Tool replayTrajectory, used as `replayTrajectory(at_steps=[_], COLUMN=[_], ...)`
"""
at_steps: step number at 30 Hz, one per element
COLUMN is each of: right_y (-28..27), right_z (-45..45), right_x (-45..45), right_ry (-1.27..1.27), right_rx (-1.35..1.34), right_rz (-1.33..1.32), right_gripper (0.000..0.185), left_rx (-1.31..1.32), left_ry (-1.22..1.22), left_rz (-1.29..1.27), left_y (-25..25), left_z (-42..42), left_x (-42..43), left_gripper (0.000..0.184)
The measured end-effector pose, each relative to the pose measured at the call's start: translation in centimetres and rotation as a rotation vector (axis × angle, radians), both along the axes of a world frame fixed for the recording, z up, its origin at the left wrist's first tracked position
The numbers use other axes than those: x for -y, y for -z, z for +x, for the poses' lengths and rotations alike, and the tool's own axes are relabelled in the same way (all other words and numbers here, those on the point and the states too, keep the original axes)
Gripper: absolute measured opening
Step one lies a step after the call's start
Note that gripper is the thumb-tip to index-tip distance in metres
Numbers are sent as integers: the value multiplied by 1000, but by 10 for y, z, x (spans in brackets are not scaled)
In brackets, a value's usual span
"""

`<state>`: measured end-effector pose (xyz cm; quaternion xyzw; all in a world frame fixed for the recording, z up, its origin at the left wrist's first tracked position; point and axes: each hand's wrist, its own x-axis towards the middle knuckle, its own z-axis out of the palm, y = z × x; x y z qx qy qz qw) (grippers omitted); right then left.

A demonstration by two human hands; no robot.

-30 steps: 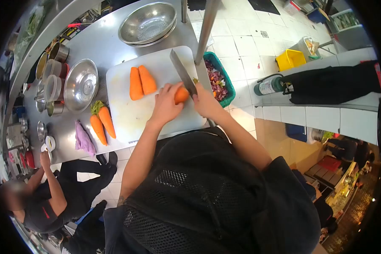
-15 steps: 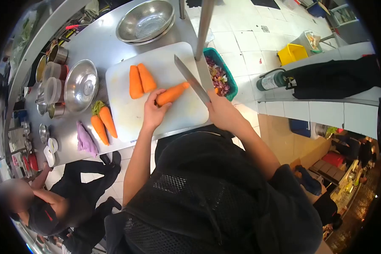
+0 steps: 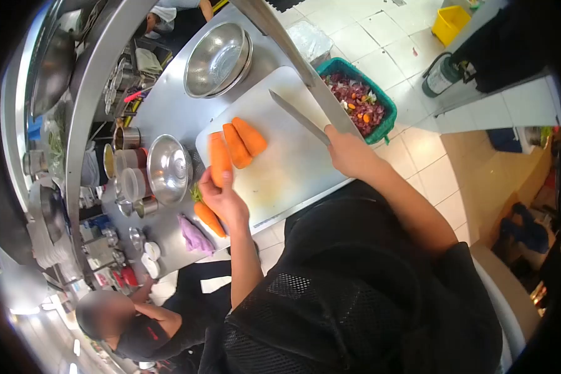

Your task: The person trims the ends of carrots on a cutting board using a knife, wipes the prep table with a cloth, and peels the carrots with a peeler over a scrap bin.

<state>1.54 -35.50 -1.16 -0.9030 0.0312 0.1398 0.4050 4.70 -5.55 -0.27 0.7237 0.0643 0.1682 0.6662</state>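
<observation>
My left hand (image 3: 225, 202) is closed around a carrot (image 3: 219, 159), its fingers at the lower end, over the left edge of the white cutting board (image 3: 293, 171). Just right of it, two more carrots (image 3: 250, 138) lie side by side on the board. In my right hand (image 3: 355, 153) is the handle of a knife (image 3: 298, 115). Its blade points up and left over the board's right part, apart from the carrots. Partly behind my left hand, a carrot with a green top (image 3: 209, 218) lies on the steel table.
A steel bowl (image 3: 169, 168) and stacked colanders (image 3: 215, 59) stand on the table. A purple cloth (image 3: 195, 235) lies near its edge. Beyond the table's right edge is a green bin (image 3: 386, 115) of scraps, past a metal post (image 3: 287, 47). A co-worker (image 3: 149, 327) is at lower left.
My left hand has carried its carrot from the board's middle to the left of the two others. The knife is now away from that carrot. My view has turned, shifting the scene.
</observation>
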Motion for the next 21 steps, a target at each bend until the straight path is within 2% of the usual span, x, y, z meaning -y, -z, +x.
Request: replayTrajectory(at_steps=[2,3,5,6,7,9,11,13,14,16,20,21], right_y=[-9,-5,1,4,7,-3,-32,-44,-45,-41,-11,-5], right_z=[-8,-12,-17,-21,-24,-21,-25,-27,-28,-25,-19,-18], right_x=[5,9,22,27,33,37,33,25,18,10,-1,0], right_ry=[5,12,20,10,41,41,149,104,88,80,-44,-76], right_rx=[17,16,73,80,118,163,91,114,144,172,72,37], right_rz=[79,82,157,154,137,107,-120,-108,-37,31,-39,-67], right_gripper=[23,23,21,21,20,20,22,23,24,26,28,29], left_rx=[9,9,-112,-119,-117,-123,-150,-97,-111,-435,-533,-495], left_ry=[-157,-149,-269,-227,-243,-73,-171,-408,-418,-452,-356,-317], left_rz=[58,61,351,456,450,313,386,570,569,1260,1209,1068], left_y=[15,30,62,86,77,59,44,32,27,23,55,71], left_z=[18,25,39,45,43,34,25,9,-4,-23,-31,-27], left_x=[-28,-35,-51,-66,-59,-44,-65,-103,-123,-153,-178,-197], left_gripper=[44,44,48,49,49,47,47,50,50,56,62,63])
